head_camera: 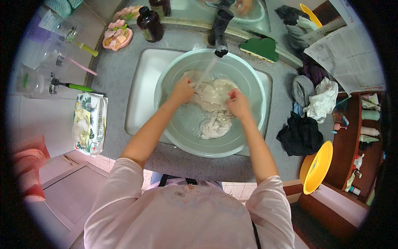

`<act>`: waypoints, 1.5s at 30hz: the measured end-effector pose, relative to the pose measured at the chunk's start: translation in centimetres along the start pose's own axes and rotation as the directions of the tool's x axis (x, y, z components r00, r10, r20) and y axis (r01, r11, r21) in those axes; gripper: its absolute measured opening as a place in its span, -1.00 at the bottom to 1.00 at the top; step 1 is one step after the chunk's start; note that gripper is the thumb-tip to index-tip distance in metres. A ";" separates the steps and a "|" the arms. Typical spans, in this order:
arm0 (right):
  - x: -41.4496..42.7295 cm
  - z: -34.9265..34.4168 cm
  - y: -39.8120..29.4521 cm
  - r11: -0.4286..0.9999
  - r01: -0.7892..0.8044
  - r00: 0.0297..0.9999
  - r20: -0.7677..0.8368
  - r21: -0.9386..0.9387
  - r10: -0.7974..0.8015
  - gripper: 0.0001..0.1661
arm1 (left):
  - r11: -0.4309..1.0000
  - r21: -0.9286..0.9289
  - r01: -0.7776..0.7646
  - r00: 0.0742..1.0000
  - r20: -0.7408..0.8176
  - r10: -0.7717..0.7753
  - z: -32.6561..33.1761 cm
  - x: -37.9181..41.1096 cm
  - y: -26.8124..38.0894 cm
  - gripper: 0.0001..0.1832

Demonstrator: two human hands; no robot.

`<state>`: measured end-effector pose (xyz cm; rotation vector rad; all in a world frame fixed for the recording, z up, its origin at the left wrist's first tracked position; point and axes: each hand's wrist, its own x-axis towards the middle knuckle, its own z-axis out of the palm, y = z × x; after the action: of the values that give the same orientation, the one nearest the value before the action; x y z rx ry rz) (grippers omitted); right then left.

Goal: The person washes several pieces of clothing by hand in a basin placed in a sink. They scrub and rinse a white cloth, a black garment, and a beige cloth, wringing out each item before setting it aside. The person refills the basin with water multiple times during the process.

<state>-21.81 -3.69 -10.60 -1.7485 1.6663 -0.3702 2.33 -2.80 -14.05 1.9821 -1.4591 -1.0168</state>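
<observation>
A pale green plastic basin [214,151] sits over the white sink [143,90], with water in it. Water runs from the black faucet [221,37] onto a wet cream-coloured cloth [208,96] in the basin. My left hand [184,91] pinches the cloth's left edge, while my right hand [238,102] grips its right side. Between my hands the fabric is spread and partly under water. Closer to me in the basin lies a bunched white cloth [216,126], near my right wrist. Whether the two pieces join is hard to tell.
Clothes lie on the right of the grey counter [199,166]: a black garment [300,135], white cloth [323,98] and grey cloth [303,88]. A yellow basin [317,168] leans at the right edge. A wipes pack [90,124] and brown bottle [150,25] stand left.
</observation>
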 end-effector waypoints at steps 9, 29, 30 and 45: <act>2.8 3.4 4.4 0.999 0.046 0.999 0.017 -0.025 -0.046 -0.79 | 0.795 0.601 -0.084 0.996 0.019 0.092 0.3 -1.0 1.3 -0.81; 2.4 -1.5 1.4 0.982 0.127 0.987 -0.115 0.136 -0.112 -0.77 | 0.901 0.373 -0.223 0.963 -0.059 0.263 -4.8 -2.6 2.5 -0.77; 1.7 0.2 0.7 0.993 0.117 0.986 -0.121 0.023 -0.113 -0.76 | 0.900 0.398 -0.176 0.982 0.011 0.187 -4.2 -2.9 2.8 -0.78; 0.2 -9.5 -0.9 0.875 0.050 0.985 0.122 0.481 -0.123 -0.71 | 0.967 0.162 -0.197 0.969 -0.117 0.217 -12.3 -0.2 6.4 -0.86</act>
<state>-27.13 -6.55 -3.19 -1.4390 1.2571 -0.6184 8.13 -5.28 -1.73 1.9068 -1.6682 -0.6898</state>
